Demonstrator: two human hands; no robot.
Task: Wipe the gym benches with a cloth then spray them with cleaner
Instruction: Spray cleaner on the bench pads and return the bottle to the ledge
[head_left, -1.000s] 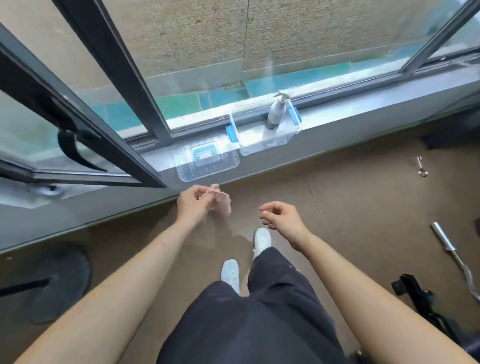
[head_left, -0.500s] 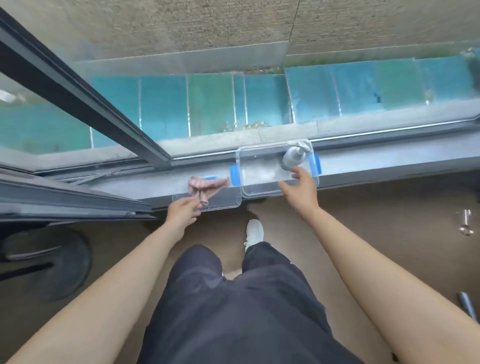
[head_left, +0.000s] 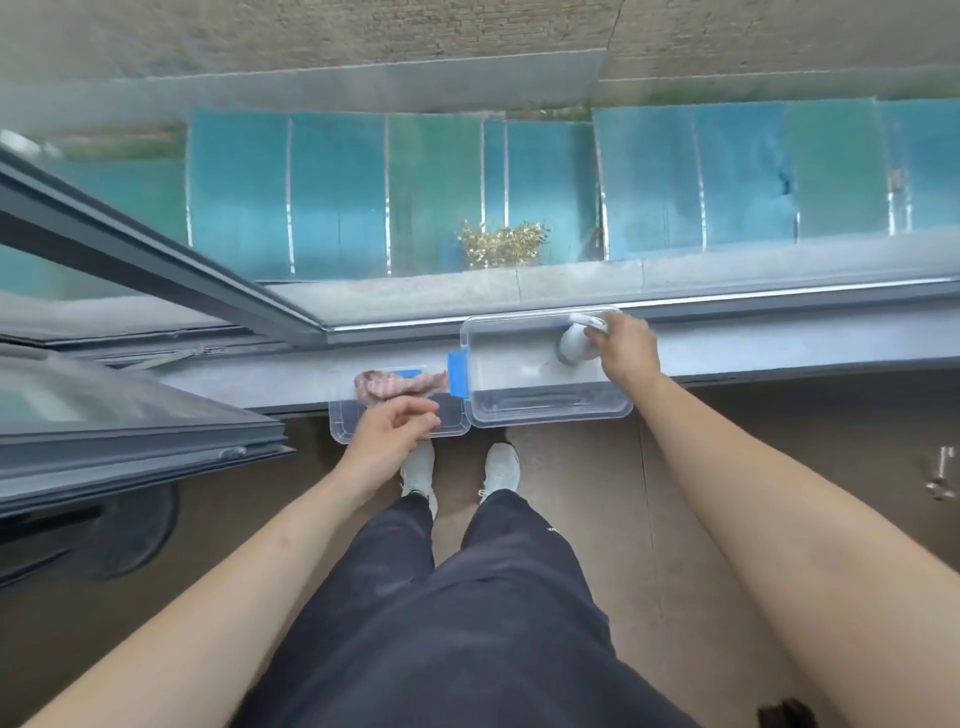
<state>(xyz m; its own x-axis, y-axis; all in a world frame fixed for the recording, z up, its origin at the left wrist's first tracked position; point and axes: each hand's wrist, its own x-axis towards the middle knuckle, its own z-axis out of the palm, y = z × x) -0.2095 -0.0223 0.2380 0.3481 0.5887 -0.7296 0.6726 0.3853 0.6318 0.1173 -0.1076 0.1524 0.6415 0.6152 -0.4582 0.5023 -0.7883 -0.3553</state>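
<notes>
No gym bench is in view. A pink cloth (head_left: 399, 383) lies on a clear lid with a blue handle (head_left: 343, 423) on the grey window sill. My left hand (head_left: 392, 434) hovers at the cloth's near edge with fingers loosely curled; whether it still pinches the cloth is unclear. To the right stands a clear plastic box with blue clips (head_left: 519, 410). Inside it is the white spray bottle (head_left: 574, 343), seen from above. My right hand (head_left: 626, 351) reaches into the box and grips the bottle by its neck and trigger.
An open window sash (head_left: 130, 431) juts into the room at the left, above a dark round base (head_left: 130, 530) on the brown floor. A metal part (head_left: 940, 475) lies on the floor at the right. My feet (head_left: 501, 465) stand just below the sill.
I stepped up to the sill. My left hand brought the cloth down onto the lid. My right hand went from touching the bottle to gripping it.
</notes>
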